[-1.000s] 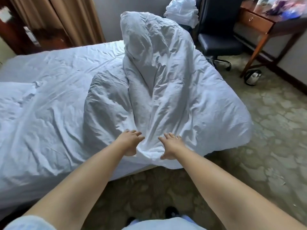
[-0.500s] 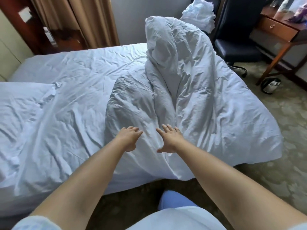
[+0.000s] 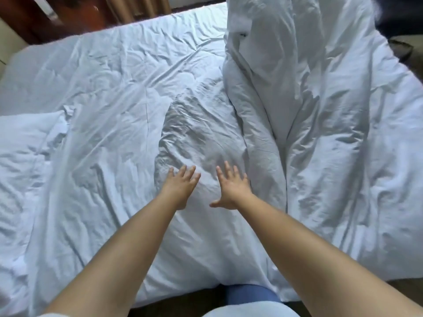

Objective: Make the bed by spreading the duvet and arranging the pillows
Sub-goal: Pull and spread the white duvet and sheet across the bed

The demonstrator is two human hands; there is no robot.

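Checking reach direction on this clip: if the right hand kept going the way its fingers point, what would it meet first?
Probably the duvet: the right hand, open with fingers spread, points up the bed toward the bunched ridge just ahead, though its height above the fabric is unclear.

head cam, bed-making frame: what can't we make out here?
- Duvet: top of the raised fold cut off by the upper edge, head view.
- Pillow: cut off by the left edge.
- Left hand, right hand: fingers spread; contact with the duvet cannot be told, palms face away.
- Dark furniture, top right: cropped by the frame, partly hidden by the duvet.
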